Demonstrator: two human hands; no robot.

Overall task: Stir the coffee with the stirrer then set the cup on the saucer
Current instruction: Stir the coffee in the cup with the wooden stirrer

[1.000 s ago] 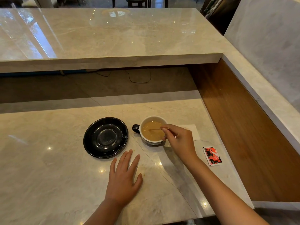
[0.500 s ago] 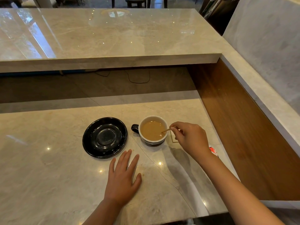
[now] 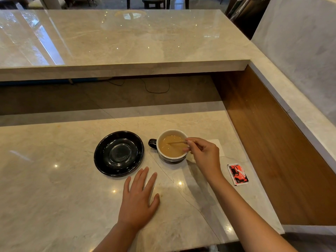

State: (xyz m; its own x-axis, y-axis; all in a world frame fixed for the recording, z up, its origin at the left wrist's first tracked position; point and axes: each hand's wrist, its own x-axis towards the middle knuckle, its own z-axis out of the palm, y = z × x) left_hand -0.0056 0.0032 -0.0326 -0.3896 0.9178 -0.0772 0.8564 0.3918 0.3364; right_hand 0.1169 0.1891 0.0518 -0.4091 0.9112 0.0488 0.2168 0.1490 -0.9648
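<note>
While the right hand (image 3: pixel 205 153) pinches the stirrer (image 3: pixel 177 142) over the cup (image 3: pixel 171 145), the left hand (image 3: pixel 139 199) lies flat, fingers spread, beside the saucer (image 3: pixel 119 153).

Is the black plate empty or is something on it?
Empty. The round black glossy saucer shows only its bare centre ring; the white coffee cup sits beside it.

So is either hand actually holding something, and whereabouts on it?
The right hand pinches the thin wooden stirrer at its near end, the other end in the coffee. The left hand lies flat on the counter, holding nothing.
</note>
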